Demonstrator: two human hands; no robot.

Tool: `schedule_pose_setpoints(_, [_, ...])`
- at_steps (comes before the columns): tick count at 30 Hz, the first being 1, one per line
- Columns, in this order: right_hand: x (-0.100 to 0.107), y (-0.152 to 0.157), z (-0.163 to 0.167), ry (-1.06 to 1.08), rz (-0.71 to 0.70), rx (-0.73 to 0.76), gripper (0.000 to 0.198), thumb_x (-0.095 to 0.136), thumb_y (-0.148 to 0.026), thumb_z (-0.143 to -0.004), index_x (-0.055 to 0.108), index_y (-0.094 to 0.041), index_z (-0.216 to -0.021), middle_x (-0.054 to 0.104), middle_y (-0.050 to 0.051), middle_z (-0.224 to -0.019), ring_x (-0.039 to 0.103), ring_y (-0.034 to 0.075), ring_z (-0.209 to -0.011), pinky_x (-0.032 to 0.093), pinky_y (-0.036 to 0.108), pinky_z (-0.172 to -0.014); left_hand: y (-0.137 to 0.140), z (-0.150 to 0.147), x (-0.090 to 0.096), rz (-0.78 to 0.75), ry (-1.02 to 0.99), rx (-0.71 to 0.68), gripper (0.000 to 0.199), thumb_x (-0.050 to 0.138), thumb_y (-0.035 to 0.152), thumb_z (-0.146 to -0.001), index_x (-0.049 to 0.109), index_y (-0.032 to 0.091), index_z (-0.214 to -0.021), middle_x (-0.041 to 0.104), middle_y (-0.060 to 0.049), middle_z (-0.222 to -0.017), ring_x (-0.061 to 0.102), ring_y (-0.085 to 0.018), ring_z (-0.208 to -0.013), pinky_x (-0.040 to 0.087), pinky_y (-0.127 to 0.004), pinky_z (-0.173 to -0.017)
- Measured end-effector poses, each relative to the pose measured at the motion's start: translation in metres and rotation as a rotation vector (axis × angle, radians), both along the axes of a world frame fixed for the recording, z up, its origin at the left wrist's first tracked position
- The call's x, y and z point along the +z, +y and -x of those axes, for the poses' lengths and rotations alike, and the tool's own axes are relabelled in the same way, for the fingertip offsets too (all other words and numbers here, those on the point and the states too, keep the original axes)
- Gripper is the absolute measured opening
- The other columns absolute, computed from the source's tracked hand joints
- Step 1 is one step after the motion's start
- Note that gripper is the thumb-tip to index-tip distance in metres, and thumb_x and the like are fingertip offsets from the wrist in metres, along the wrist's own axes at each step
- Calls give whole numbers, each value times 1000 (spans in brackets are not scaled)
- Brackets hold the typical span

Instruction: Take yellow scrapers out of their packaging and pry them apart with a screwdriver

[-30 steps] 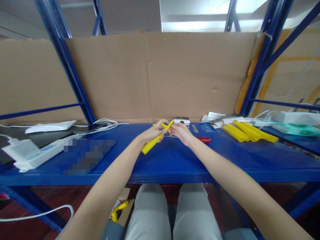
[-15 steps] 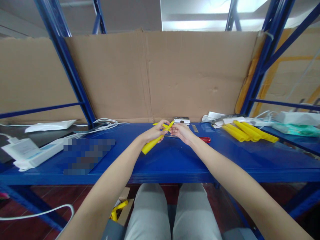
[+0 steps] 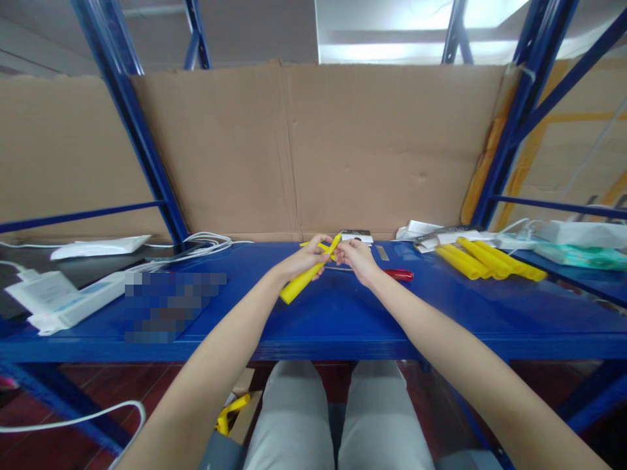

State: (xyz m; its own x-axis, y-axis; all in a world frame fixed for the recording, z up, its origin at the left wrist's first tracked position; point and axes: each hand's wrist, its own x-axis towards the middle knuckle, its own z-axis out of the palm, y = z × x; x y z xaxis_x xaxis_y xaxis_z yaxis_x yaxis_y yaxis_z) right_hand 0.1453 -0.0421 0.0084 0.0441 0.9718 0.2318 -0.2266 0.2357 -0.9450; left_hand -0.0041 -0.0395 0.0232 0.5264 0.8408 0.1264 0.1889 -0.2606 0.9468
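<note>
My left hand [image 3: 306, 259] is wrapped round a long yellow tube [image 3: 300, 286], which slants from the wide near end up to a narrow far tip. A thinner yellow piece [image 3: 309, 245] crosses it behind my left fingers; its full shape is hidden. My right hand [image 3: 357, 258] is closed at the tube's far end, its fingertips pinched at the crossing, where fingers partly cover the contact. Under my right wrist lies a screwdriver with a red handle [image 3: 400, 275], its thin shaft running left along the blue tabletop [image 3: 337, 316].
Several yellow tubes [image 3: 490, 260] lie side by side on the right. Behind my hands are a small white-and-black card [image 3: 356, 235] and a flat metal piece [image 3: 382, 252]. A white power strip [image 3: 85, 303] and cables occupy the left. A cardboard wall [image 3: 353, 150] closes the back.
The yellow tube has turned slightly in my left hand, showing more of its length. My right hand has shifted a little, and the camera view has moved slightly.
</note>
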Motion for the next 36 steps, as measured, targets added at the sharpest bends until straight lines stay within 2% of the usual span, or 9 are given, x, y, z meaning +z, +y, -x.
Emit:
schedule_pose_setpoints(7, [-6,3,2,-148,-84,-106,17,54,-5,-80,50,-18,-70,56,-6,-51,53,7,-43,45,19,-47,2,2,-1,23,7,8,33,50,12,-88,35,28,-112,51,7,-70,50,-7,-41,40,-16,-38])
schedule_pose_setpoints(14, [-12,14,-4,-295,-218,-63,16,52,-10,-81,45,-22,-73,52,-9,-52,54,8,-47,45,19,-50,2,3,1,46,-23,-19,32,55,13,-84,40,26,-109,51,6,-68,50,-7,-41,39,-17,-38])
schedule_pose_setpoints(21, [-9,14,-11,-649,-376,-181,17,45,-10,-82,40,-24,-73,54,-4,-61,56,14,-62,44,28,-68,4,6,1,85,-51,-33,31,58,16,-83,44,26,-108,52,4,-69,50,-8,-43,40,-18,-39])
schedule_pose_setpoints(27, [-7,12,-13,-854,-548,-302,13,40,-12,-83,39,-23,-76,55,4,-79,54,18,-76,41,31,-74,-2,-2,5,154,-119,14,32,55,11,-83,43,25,-109,56,2,-71,53,-9,-44,40,-18,-40])
schedule_pose_setpoints(33, [-2,9,-27,-1068,-536,-313,15,40,-7,-82,48,-20,-83,60,10,-91,56,20,-82,41,30,-77,6,5,12,150,-253,191,30,46,8,-87,38,24,-112,58,1,-71,49,-8,-40,37,-17,-37])
schedule_pose_setpoints(36, [11,15,-48,-1218,-335,-371,18,46,-4,-80,56,-16,-90,65,13,-90,61,21,-84,43,29,-74,11,11,15,137,-331,282,29,45,8,-88,36,25,-110,58,3,-69,48,-8,-39,37,-16,-37])
